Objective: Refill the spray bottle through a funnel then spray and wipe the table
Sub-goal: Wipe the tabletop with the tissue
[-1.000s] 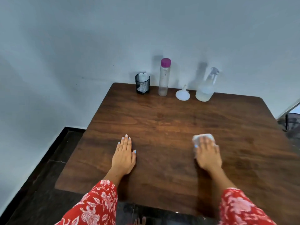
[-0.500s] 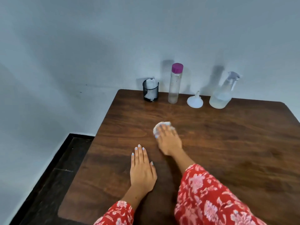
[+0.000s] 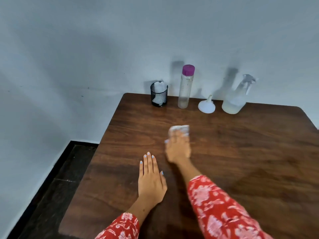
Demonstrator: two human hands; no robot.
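My right hand (image 3: 177,149) presses a crumpled white wipe (image 3: 179,129) flat onto the brown wooden table (image 3: 241,152), just left of the table's middle; the hand is motion-blurred. My left hand (image 3: 151,180) lies palm down with straight fingers on the table, nearer to me and holding nothing. Along the far edge by the wall stand a clear spray bottle (image 3: 235,99) with liquid in its base, a white funnel (image 3: 206,105) resting mouth down, and a tall clear bottle (image 3: 185,87) with a purple cap.
A black mesh cup (image 3: 158,94) with white tissue in it stands at the table's far left corner. A pale wall rises directly behind the table. Dark floor (image 3: 57,187) lies beyond the table's left edge.
My right hand has swept the wipe from the table's right side to left of the middle and now slightly farther away. My left hand has stayed flat on the table.
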